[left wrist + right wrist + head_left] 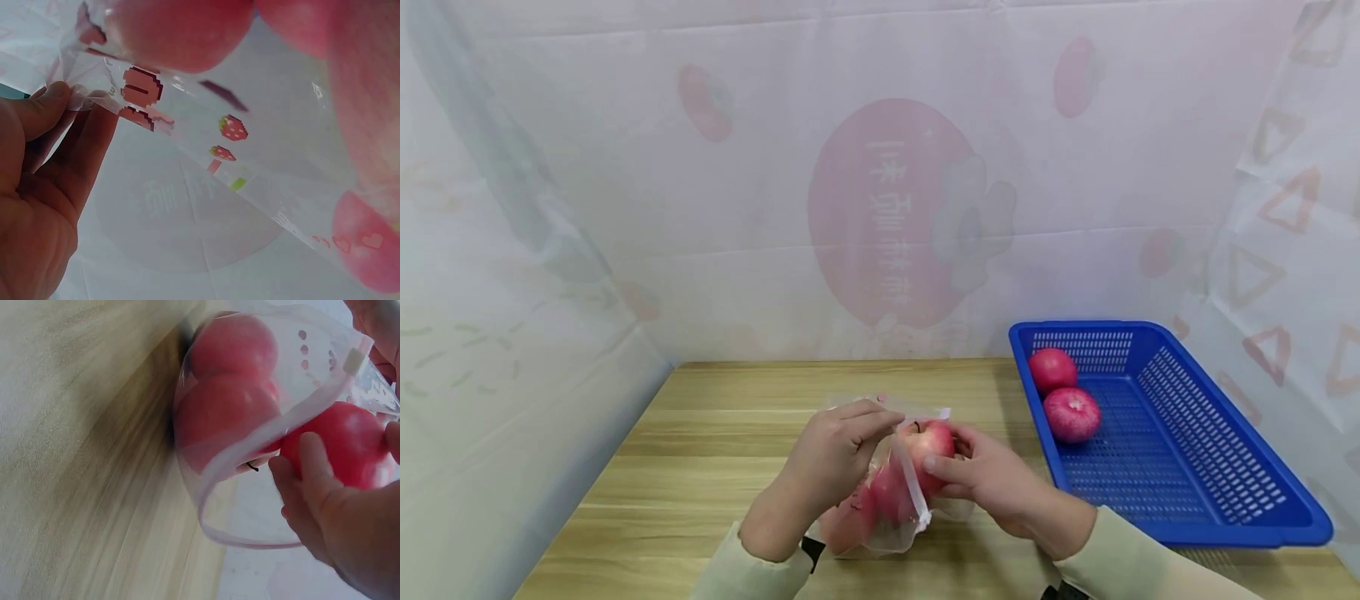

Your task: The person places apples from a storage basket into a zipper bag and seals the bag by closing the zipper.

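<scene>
A clear zip bag [891, 540] printed with small pink pictures lies on the wooden table with its mouth towards the right. Several red apples [228, 419] are inside it, seen through the plastic. My left hand [835, 442] pinches the bag's edge between thumb and fingers, plainest in the left wrist view, where the strawberry-printed plastic [187, 125] is stretched taut. Another red apple [934, 450] sits at the bag's mouth, gripped by my right hand [992, 477] with thumb and fingers around it. A pale zip slider [354, 361] shows on the rim of the mouth.
To the right stands a blue perforated plastic basket [1138, 471], with two red apples [1072, 415] along its left wall. The wood-grain table [700, 467] extends to the left. Printed white sheets [737, 225] enclose the back and both sides.
</scene>
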`<state>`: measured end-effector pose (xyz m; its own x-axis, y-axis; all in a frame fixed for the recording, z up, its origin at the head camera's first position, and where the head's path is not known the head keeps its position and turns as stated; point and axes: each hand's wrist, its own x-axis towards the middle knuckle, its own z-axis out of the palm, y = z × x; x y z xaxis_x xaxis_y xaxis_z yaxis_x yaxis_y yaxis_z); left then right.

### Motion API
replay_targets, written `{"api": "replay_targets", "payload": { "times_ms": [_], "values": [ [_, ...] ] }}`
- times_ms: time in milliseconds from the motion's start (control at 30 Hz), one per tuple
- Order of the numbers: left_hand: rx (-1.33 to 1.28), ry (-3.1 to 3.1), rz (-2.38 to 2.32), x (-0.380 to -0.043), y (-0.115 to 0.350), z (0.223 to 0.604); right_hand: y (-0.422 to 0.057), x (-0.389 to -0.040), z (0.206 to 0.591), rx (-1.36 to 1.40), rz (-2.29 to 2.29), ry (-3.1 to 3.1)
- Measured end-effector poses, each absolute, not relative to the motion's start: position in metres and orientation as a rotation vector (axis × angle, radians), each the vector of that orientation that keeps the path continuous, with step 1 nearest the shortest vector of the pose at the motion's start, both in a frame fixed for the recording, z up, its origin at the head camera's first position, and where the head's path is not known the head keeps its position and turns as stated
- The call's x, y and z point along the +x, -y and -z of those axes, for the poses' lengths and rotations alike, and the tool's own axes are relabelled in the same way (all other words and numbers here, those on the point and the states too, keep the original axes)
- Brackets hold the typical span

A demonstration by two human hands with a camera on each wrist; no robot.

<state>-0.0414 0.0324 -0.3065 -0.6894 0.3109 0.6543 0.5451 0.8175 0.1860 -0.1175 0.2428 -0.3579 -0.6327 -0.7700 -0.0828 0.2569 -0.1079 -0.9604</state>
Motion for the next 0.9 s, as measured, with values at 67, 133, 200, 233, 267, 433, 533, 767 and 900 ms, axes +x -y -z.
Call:
{"api": "replay_targets", "payload": {
  "times_ms": [67,133,200,233,267,433,533,767,900],
  "values": [
    [-0.626,2.369,0.492,-0.0414,-0.0327,0.3057,-0.2418,-0.1164,0.3580,-0.600,1.825,-1.430],
    [-0.619,2.366,0.490,-0.0413,-0.0329,0.3049,-0.2412,-0.1151,0.3574,-0.608,1.823,-1.421],
    [-0.610,2.366,0.486,-0.0410,-0.0330,0.3040,-0.2416,-0.1134,0.3561,-0.607,1.819,-1.432],
    [-0.604,2.369,0.482,-0.0409,-0.0330,0.3036,-0.2417,-0.1125,0.3552,-0.608,1.817,-1.434],
    [-0.598,2.372,0.482,-0.0408,-0.0329,0.3032,-0.2419,-0.1117,0.3543,-0.608,1.815,-1.437],
    [-0.597,2.354,0.490,-0.0413,-0.0318,0.3021,-0.2434,-0.1087,0.3500,-0.646,1.813,-1.388],
    [-0.611,2.332,0.484,-0.0422,-0.0308,0.3024,-0.2441,-0.1087,0.3488,-0.694,1.791,-1.363],
    [-0.627,2.343,0.488,-0.0424,-0.0312,0.3031,-0.2461,-0.1083,0.3496,-0.717,1.738,-1.401],
    [-0.627,2.334,0.499,-0.0432,-0.0312,0.3045,-0.2500,-0.1088,0.3485,-0.712,1.715,-1.435]
  ]
}}
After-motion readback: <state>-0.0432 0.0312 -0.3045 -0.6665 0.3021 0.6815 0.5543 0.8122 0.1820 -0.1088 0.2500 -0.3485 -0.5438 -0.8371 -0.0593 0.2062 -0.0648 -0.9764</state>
